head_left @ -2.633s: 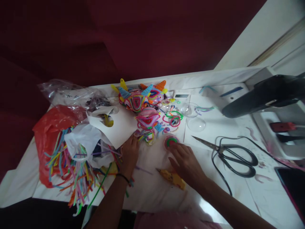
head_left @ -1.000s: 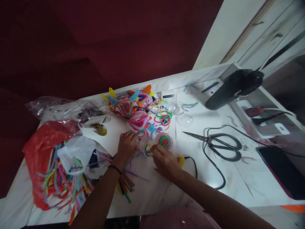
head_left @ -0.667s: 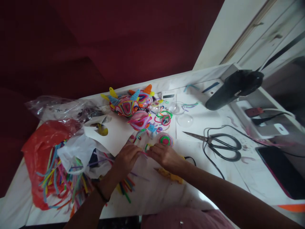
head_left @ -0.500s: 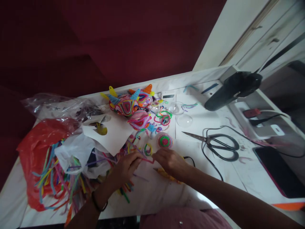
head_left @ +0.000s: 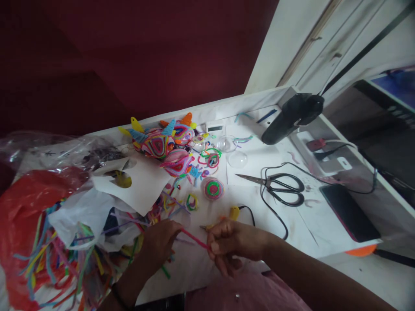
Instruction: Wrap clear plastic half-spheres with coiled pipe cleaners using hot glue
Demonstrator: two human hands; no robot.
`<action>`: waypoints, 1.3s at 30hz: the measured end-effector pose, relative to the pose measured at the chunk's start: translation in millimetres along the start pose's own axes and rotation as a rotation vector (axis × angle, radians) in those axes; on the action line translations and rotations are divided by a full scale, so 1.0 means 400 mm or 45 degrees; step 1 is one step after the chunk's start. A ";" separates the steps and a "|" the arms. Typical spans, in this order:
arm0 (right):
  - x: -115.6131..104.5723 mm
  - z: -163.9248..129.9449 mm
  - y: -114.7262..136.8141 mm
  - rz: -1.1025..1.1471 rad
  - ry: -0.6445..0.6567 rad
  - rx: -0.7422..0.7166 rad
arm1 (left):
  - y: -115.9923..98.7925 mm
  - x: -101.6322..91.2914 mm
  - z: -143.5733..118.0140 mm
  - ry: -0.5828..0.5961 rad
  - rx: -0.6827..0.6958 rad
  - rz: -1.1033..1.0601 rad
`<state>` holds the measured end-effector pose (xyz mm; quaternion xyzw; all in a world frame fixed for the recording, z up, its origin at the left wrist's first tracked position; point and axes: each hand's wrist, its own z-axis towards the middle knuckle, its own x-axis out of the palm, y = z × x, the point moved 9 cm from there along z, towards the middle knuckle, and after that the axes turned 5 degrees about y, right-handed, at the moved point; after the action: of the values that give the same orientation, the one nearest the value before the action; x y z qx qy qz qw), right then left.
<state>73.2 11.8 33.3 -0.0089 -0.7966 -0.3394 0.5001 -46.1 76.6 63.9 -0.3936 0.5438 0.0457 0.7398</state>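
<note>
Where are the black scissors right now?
The black scissors lie on the white table, right of the round coiled disc and left of the dark phone.

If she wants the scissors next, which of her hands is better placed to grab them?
Probably the right hand. The scissors lie on its side of the table, across from the left hand. Both hands now pinch the pink pipe cleaner, so the left could hold it alone.

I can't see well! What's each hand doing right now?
Left hand: closed on the fuzzy pink pipe cleaner.
Right hand: closed on its other end.
</note>
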 end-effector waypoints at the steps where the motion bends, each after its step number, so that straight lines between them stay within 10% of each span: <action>1: -0.007 -0.001 0.012 0.084 -0.054 -0.058 | 0.015 0.012 0.005 0.037 -0.147 -0.102; 5: -0.080 -0.022 0.033 0.199 -0.352 -0.215 | 0.042 0.081 0.002 0.254 -0.591 -0.591; 11: -0.147 -0.069 0.014 0.170 -0.498 -0.226 | 0.026 0.152 -0.020 0.498 -0.773 -1.203; 19: -0.168 -0.113 0.002 0.207 -0.603 -0.244 | 0.030 0.144 -0.003 0.472 -0.743 -0.870; 26: -0.194 -0.128 -0.001 0.221 -0.683 -0.262 | 0.037 0.186 -0.030 0.563 -0.904 -1.316; 33: -0.204 -0.138 0.011 0.219 -0.742 -0.282 | 0.052 0.125 0.006 0.409 -0.744 -0.719; 39: -0.209 -0.143 0.009 0.149 -0.700 -0.241 | 0.073 0.143 -0.014 0.397 -0.740 -0.731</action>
<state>161.3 10.4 -16.5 -0.1932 -0.8651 -0.3677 0.2811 -41.9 72.4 -0.1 -0.7229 0.4820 -0.0705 0.4899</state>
